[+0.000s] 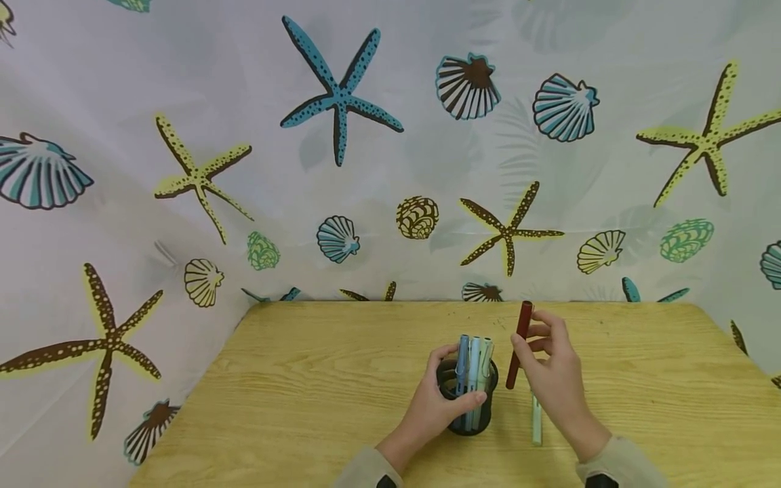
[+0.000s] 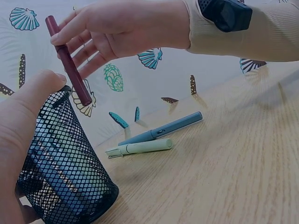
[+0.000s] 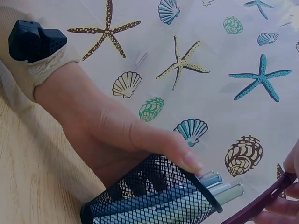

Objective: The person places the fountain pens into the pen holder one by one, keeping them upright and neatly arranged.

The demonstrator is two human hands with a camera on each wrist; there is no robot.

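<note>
While our left hand (image 1: 430,407) grips the black wire-mesh pen cup (image 1: 467,405) standing on the pale wooden worktop (image 1: 293,400), our right hand (image 1: 552,369) pinches a dark red pen (image 1: 519,344) upright just beside the cup's rim.

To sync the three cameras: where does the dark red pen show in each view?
Head: dark red pen right of centre, upright in the right hand.
Left wrist: upper left, slanting down toward the cup rim.
Right wrist: bottom right corner, only part showing.
Shared landmark: black mesh pen cup.
</note>
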